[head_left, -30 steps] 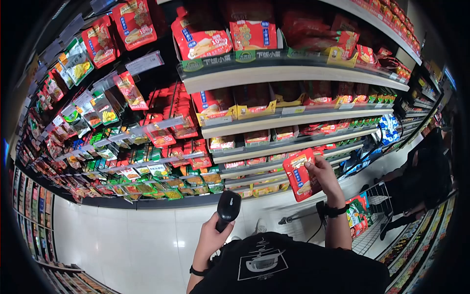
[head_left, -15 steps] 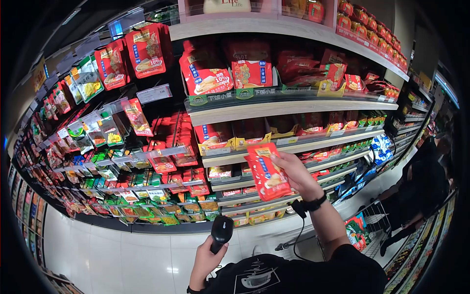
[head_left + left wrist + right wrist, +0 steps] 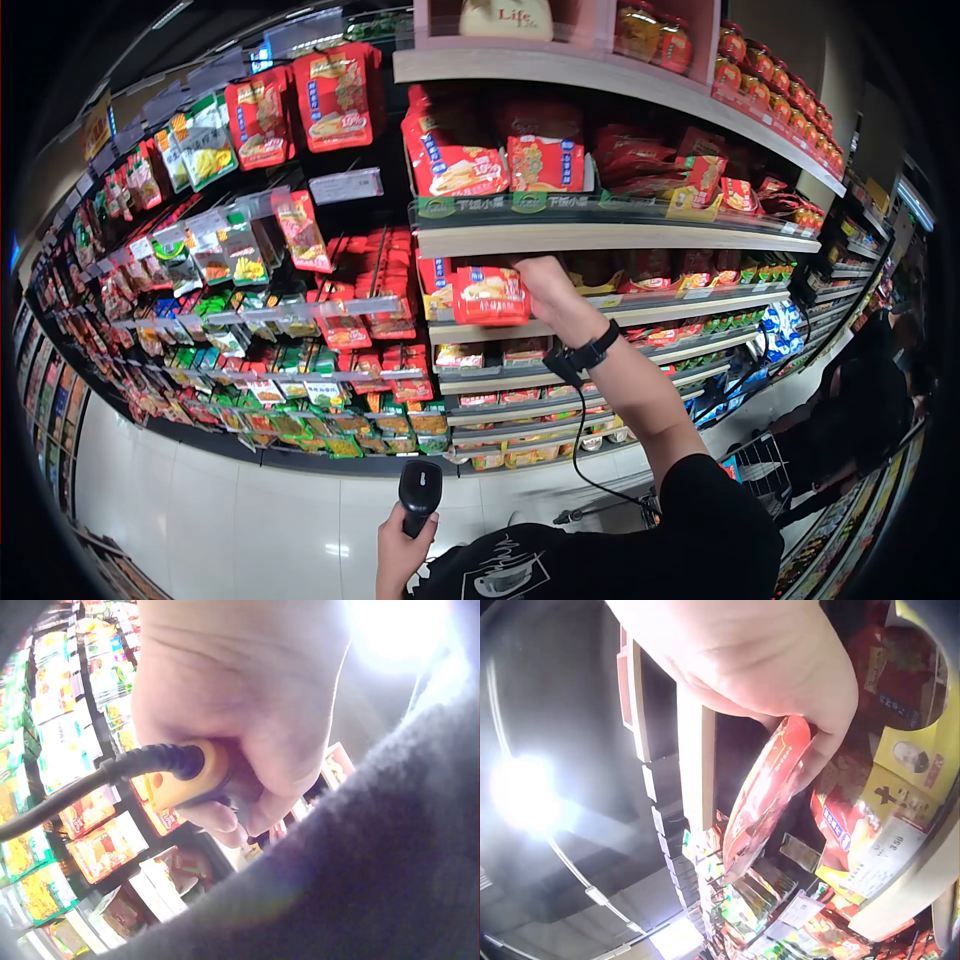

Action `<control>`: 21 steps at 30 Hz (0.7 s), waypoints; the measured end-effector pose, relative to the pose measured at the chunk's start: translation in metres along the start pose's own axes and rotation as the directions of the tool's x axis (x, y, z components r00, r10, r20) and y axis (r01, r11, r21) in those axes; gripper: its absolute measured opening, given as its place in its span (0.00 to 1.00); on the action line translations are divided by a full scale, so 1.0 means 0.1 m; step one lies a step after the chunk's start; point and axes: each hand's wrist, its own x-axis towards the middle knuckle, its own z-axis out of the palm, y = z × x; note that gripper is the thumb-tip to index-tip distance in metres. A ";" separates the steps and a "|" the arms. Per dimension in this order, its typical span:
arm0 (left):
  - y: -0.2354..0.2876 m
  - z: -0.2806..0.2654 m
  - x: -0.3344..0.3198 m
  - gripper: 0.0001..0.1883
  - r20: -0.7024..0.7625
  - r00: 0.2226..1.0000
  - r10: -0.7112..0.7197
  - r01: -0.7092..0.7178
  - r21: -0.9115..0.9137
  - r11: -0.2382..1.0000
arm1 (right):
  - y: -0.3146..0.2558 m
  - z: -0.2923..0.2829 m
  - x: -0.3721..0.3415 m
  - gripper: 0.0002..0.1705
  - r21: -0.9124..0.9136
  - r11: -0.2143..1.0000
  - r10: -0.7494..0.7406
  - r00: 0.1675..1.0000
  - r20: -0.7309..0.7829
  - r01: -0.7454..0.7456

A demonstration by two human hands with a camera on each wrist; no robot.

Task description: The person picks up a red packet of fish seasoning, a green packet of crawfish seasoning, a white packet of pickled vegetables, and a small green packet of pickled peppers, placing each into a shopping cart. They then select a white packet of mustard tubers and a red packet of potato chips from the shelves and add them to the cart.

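Observation:
My right hand (image 3: 548, 290) pinches a red food pouch (image 3: 491, 296) by its edge, in front of the second shelf under the long wooden ledge. In the right wrist view the pouch (image 3: 769, 799) shows nearly edge-on between thumb and fingers, beside a yellow display box (image 3: 911, 772) with more red pouches in it. Low in the head view, my left hand (image 3: 403, 548) grips a black handheld barcode scanner (image 3: 420, 488), its head upward. The left wrist view shows the fingers wrapped round its handle, with a yellow base (image 3: 191, 776) and a dark cable (image 3: 75, 796).
Hanging packets (image 3: 337, 97) fill pegs on the left. A wooden shelf edge (image 3: 620, 238) juts out above my right hand. A cable (image 3: 577, 440) hangs from the right wrist strap. To the right stand a wire cart (image 3: 765, 465) and a person in dark clothes (image 3: 865, 390).
My right hand has carried the pouch from low at the right, up and leftward to the second shelf. The left hand, still holding the scanner, appears lower and further left.

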 end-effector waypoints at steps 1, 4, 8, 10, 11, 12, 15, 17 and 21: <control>0.00 -0.02 -0.03 0.14 -0.015 1.000 -0.005 0.005 0.010 1.000 | 0.08 0.03 0.11 0.15 0.073 0.992 -0.101 0.995 0.025 0.098; 0.13 -0.08 -0.11 0.12 -0.039 0.999 -0.018 0.018 0.008 1.000 | 0.06 0.14 0.21 0.16 0.141 0.987 -0.088 0.992 0.092 0.074; 0.17 -0.12 -0.18 0.11 -0.076 0.997 -0.020 0.017 -0.028 0.999 | 0.30 0.09 0.61 0.24 0.128 0.988 -0.089 0.995 0.048 0.082; 0.13 -0.15 -0.21 0.12 -0.096 0.995 -0.012 0.010 -0.031 0.999 | 0.23 0.27 0.44 0.25 0.142 0.987 -0.070 0.997 -0.036 0.074; 0.11 -0.16 -0.23 0.12 -0.104 0.994 -0.012 0.010 -0.025 1.000 | 0.34 0.16 0.60 0.23 0.115 0.991 -0.081 0.995 0.061 0.074; 0.10 -0.18 -0.24 0.12 -0.112 0.994 -0.012 0.009 -0.019 1.000 | 0.24 0.26 0.44 0.21 0.070 0.996 -0.057 0.997 0.051 0.053; 0.08 -0.21 -0.30 0.14 -0.129 0.991 -0.037 0.033 -0.033 0.999 | 0.11 0.29 0.20 0.17 -0.046 0.997 0.058 0.995 0.084 -0.054; 0.04 -0.22 -0.31 0.14 -0.139 0.990 -0.034 0.029 -0.035 0.999 | 0.03 0.26 -0.04 0.14 -0.127 0.951 0.299 0.942 0.152 -0.281; 0.05 -0.25 -0.31 0.13 -0.128 0.991 -0.051 0.045 -0.049 0.998 | 0.20 0.36 -0.51 0.18 -0.202 0.979 0.079 0.954 0.290 -0.020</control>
